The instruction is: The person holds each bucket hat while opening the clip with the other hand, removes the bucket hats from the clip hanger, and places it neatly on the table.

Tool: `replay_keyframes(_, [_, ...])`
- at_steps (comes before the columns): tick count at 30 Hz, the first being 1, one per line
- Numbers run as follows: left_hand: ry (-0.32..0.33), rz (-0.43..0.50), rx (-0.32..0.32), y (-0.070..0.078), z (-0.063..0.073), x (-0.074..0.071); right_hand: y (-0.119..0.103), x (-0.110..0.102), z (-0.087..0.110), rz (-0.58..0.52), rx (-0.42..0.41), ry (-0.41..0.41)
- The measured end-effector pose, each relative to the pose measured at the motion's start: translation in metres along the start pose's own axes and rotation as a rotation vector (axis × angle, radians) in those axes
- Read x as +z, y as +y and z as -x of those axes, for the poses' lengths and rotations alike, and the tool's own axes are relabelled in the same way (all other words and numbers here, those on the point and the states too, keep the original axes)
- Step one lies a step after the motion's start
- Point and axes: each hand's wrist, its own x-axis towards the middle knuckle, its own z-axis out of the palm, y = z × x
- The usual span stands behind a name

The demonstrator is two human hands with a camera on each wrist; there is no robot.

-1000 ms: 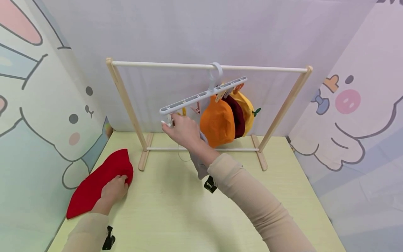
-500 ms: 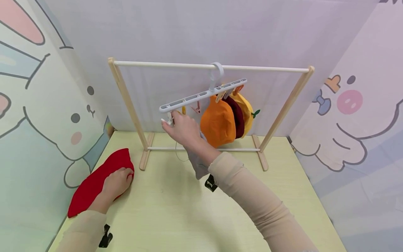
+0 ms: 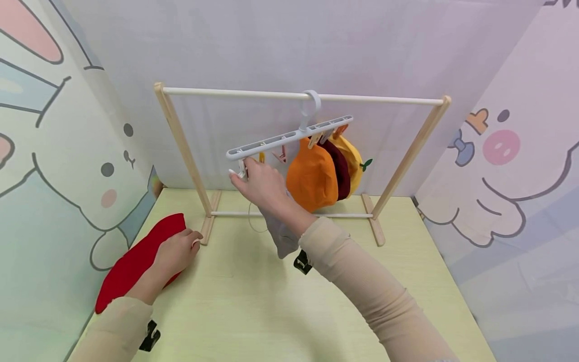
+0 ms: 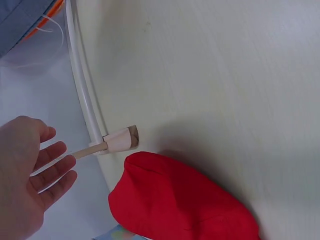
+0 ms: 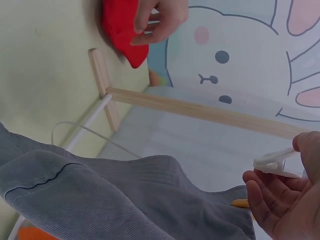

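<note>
My right hand [image 3: 264, 186] pinches a white clothespin [image 5: 275, 162] at the left end of a pale clip hanger [image 3: 271, 143]. A grey hat [image 5: 100, 195] with a thin cord hangs from the hanger by a yellow clothespin [image 3: 262, 157], partly behind my right forearm in the head view. Over the right end of a red hat [image 3: 131, 271] on the table is my left hand [image 3: 176, 254], its fingers loosely bent and holding nothing in the left wrist view. Orange [image 3: 312, 176], maroon [image 3: 341, 173] and yellow [image 3: 356, 161] hats hang clipped on the hanger's right half.
The hanger's hook sits on the white top bar [image 3: 235, 93] of a wooden-legged rack [image 3: 183, 151], which stands at the back of the pale table [image 3: 235, 306]. A pink clothespin [image 3: 282, 155] dangles mid-hanger. Cartoon-printed cloth walls enclose both sides.
My left hand has lifted off the red hat and moved right and away from me, its fingers loosening. The right hand keeps its pinch; the hanger's left end has shifted slightly left.
</note>
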Motion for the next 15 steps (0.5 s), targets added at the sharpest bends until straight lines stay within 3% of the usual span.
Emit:
replay_keyframes(9, [0.065, -0.01, 0.108, 0.018, -0.007, -0.015, -0.002, -0.002, -0.001, -0.012, 0.002, -0.013])
replay_keyframes(15, [0.13, 0.023, 0.136, 0.027, -0.011, -0.026, -0.003, -0.003, -0.001, -0.035, -0.006, -0.008])
